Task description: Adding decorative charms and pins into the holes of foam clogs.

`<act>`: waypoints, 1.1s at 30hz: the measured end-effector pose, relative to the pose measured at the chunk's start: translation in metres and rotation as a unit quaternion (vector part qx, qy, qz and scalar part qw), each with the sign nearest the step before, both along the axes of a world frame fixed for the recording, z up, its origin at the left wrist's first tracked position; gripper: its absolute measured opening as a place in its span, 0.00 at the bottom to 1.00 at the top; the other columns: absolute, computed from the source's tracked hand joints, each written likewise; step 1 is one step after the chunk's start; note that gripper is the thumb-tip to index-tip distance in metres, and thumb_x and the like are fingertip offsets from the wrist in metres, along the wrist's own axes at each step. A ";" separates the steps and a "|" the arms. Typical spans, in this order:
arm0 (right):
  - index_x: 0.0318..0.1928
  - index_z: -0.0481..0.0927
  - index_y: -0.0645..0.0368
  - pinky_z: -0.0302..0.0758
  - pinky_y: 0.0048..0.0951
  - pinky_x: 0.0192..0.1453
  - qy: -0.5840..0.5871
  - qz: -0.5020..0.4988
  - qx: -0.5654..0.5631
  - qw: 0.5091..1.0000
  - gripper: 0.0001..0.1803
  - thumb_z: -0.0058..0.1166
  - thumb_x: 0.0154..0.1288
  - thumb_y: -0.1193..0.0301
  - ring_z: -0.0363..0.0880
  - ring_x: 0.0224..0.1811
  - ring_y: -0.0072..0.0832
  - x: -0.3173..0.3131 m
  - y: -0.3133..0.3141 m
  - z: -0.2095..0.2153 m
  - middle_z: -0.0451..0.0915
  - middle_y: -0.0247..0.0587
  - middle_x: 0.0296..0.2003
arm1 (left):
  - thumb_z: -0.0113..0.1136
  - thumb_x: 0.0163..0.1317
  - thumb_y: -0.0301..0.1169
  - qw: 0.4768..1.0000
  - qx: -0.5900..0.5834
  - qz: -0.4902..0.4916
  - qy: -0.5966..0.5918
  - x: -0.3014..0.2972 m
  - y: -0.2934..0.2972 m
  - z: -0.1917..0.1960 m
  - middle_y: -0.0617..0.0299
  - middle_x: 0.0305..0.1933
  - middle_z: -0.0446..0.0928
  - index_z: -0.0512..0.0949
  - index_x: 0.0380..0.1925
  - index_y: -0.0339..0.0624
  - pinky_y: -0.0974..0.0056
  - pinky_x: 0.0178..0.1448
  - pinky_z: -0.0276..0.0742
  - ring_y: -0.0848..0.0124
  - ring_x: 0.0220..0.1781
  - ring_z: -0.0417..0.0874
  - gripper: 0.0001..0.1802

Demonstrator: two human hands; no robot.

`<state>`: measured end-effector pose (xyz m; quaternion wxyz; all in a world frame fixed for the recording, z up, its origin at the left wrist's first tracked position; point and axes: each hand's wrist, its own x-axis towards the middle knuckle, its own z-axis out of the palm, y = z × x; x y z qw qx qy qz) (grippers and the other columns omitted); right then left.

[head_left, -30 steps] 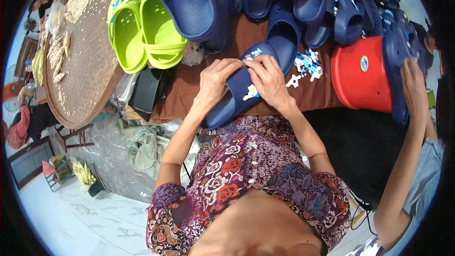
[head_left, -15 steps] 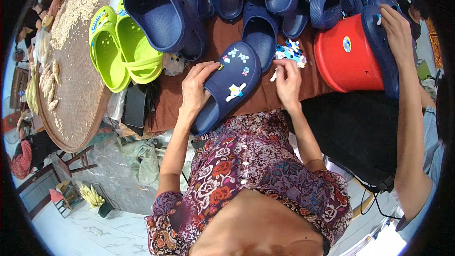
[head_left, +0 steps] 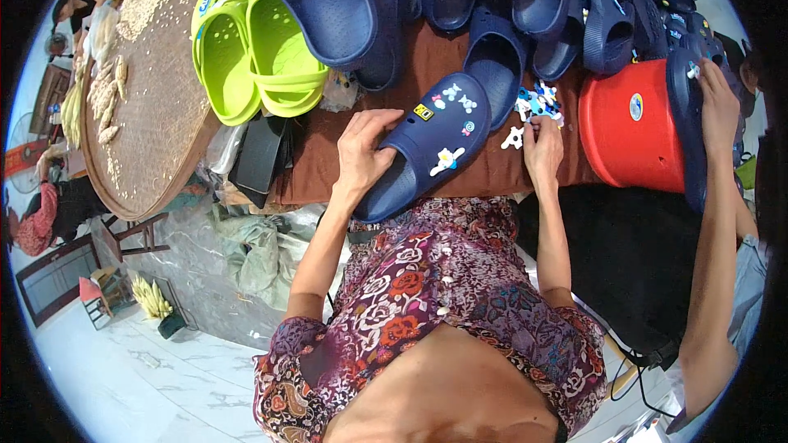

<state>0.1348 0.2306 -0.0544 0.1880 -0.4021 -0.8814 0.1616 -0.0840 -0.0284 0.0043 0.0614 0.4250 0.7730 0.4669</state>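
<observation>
Item: navy blue foam clog [head_left: 427, 143] with small coloured charms pressed into its perforated upper, lying tilted on the brown cloth-covered table [head_left: 312, 180], near edge, centre.

Left hand [head_left: 367, 150]: fingers curled over the clog's heel end, gripping and steadying it.

Right hand [head_left: 542, 146]: fingertips bent down onto the loose heap of small white and blue charms [head_left: 533, 104] just right of the clog; whether it pinches one, cannot tell.

Surroundings: pair of lime green clogs [head_left: 254, 49] far left; pile of navy clogs [head_left: 525, 0] far centre; red plastic bucket [head_left: 632, 135] right, where another person's hand [head_left: 718, 107] holds a navy clog.

Risks, judged: the clog overhangs the near edge and may slide off if the left grip eases; charms may scatter off the cloth under a careless sweep; a charm may seat crookedly.
</observation>
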 end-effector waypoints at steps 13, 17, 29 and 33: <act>0.51 0.78 0.62 0.77 0.28 0.44 0.164 0.169 -0.282 0.930 0.11 0.50 0.72 0.72 0.81 0.38 0.26 -0.068 -0.063 0.090 0.82 0.43 0.40 | 0.62 0.40 0.16 0.996 0.062 0.060 0.016 0.010 0.004 -0.010 0.57 0.34 0.82 0.83 0.38 0.39 0.62 0.42 0.79 0.61 0.37 0.82 0.19; 0.45 0.78 0.63 0.79 0.29 0.41 0.175 0.224 -0.333 0.899 0.08 0.54 0.70 0.72 0.84 0.37 0.29 -0.102 -0.090 0.100 0.83 0.42 0.35 | 0.62 0.40 0.16 0.996 0.067 0.066 0.009 0.012 0.009 -0.010 0.57 0.34 0.81 0.82 0.41 0.40 0.63 0.41 0.79 0.62 0.36 0.81 0.22; 0.35 0.81 0.59 0.75 0.40 0.37 0.129 0.289 -0.106 0.943 0.08 0.59 0.65 0.67 0.80 0.35 0.43 -0.128 -0.105 0.092 0.76 0.42 0.32 | 0.59 0.38 0.16 0.996 0.067 0.045 0.045 0.012 0.009 -0.008 0.57 0.34 0.79 0.80 0.46 0.41 0.60 0.41 0.77 0.59 0.37 0.81 0.29; 0.34 0.81 0.59 0.75 0.40 0.37 0.122 0.289 -0.132 0.940 0.08 0.60 0.64 0.67 0.80 0.35 0.42 -0.127 -0.104 0.090 0.75 0.42 0.32 | 0.58 0.38 0.16 0.992 0.093 0.062 0.061 0.016 0.011 -0.010 0.56 0.37 0.80 0.80 0.46 0.41 0.60 0.43 0.78 0.57 0.40 0.82 0.29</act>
